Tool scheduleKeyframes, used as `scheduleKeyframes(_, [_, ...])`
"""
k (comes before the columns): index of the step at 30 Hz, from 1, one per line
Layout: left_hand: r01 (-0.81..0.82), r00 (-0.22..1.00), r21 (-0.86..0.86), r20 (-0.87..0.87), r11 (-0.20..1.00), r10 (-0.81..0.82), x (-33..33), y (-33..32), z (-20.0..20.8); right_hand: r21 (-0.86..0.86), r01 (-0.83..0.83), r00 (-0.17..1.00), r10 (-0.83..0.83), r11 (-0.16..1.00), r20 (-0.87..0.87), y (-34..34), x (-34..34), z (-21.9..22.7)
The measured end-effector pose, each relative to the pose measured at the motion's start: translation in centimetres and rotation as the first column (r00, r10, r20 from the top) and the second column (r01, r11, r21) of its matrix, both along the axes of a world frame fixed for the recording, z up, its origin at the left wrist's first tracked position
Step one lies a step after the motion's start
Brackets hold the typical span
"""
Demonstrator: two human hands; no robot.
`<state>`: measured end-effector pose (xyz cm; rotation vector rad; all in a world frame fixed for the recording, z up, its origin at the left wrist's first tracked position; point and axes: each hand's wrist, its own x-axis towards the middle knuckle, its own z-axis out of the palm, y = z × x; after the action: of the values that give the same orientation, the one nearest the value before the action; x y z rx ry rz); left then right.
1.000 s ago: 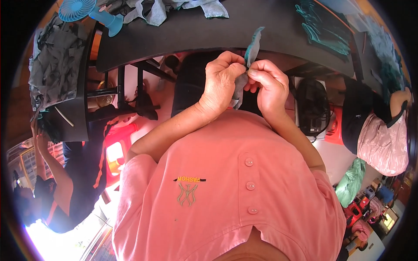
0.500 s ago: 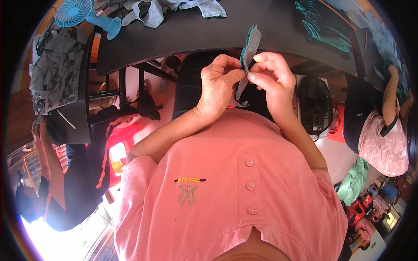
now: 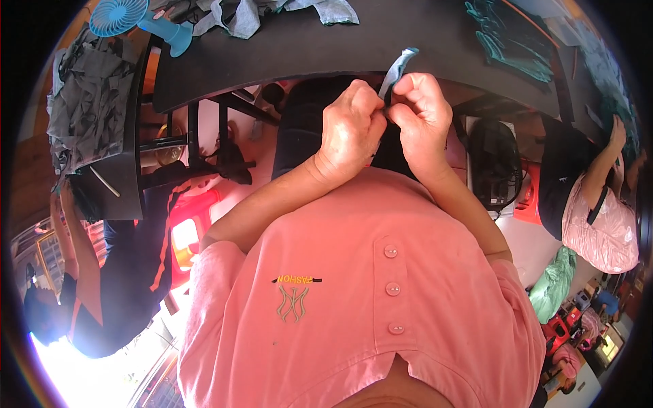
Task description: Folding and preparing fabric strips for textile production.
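Note:
Between my hands, just off the table's near edge, is a narrow fabric strip [image 3: 396, 70], pale grey-blue with a teal edge at its upper end. My left hand [image 3: 352, 126] is closed, its fingers curled and pinching the strip's lower part. From the other side my right hand [image 3: 423, 114] pinches it too, thumb and fingers bent inward. The fingertips of both hands nearly meet there, and they hide the strip's lower end. Its free end sticks up past the fingers, curving to the right.
A dark table [image 3: 286, 58] lies ahead, with grey fabric pieces [image 3: 241, 17], a blue fan [image 3: 178, 37] and teal-edged pieces [image 3: 510, 44] on it. Grey fabric [image 3: 88, 95] is heaped at left. Co-workers sit at both sides; a black fan [image 3: 494, 165] stands low at right.
My fingers have curled tighter around the strip. It has turned and bent, its teal long edge now less visible, and its dangling lower end has gone from sight.

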<state>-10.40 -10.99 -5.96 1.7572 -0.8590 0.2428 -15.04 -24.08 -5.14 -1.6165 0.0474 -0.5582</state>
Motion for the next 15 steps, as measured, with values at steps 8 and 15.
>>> scheduleKeyframes(8, [-0.038,0.858,-0.069,-0.514,0.997,-0.003,-0.7,-0.5,0.8,0.254,0.009,0.999,0.004,0.967,-0.052,0.4,-0.4,0.6])
scheduleKeyframes(15, [-0.041,0.756,-0.067,-0.655,0.997,-0.013,-1.2,-0.5,0.7,0.341,0.044,0.997,-0.022,0.939,-0.069,0.5,-0.5,1.1])
